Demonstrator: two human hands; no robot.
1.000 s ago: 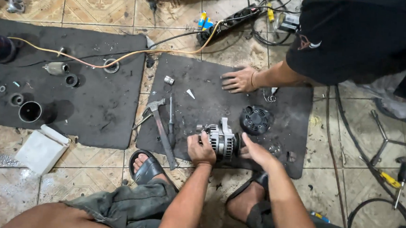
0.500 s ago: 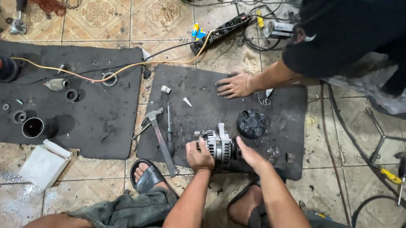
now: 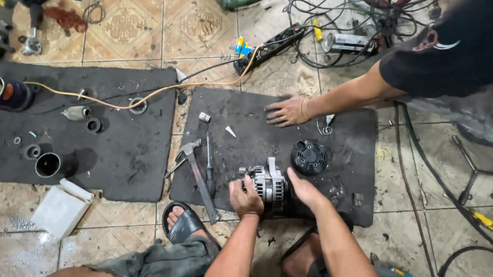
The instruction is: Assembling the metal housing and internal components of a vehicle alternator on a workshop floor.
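A silver finned alternator (image 3: 270, 184) stands on the dark rubber mat (image 3: 246, 150) in front of me. My left hand (image 3: 246, 197) grips its left side near the pulley. Against its right side rests my right hand (image 3: 304, 189), fingers curled around the housing. A black round cover (image 3: 308, 157) lies on the mat just beyond my right hand. Another person's hand (image 3: 287, 111) lies flat on the far part of the same mat.
A hammer (image 3: 198, 175) and a screwdriver (image 3: 209, 165) lie left of the alternator. A second mat (image 3: 115, 147) at left holds rings, a black cup (image 3: 47, 165) and small parts. A power strip (image 3: 269, 44), cables and tools crowd the tiled floor.
The view has drifted so everything sits slightly lower and left in frame. Both my hands stay on the alternator; the other person's hand remains flat on the mat.
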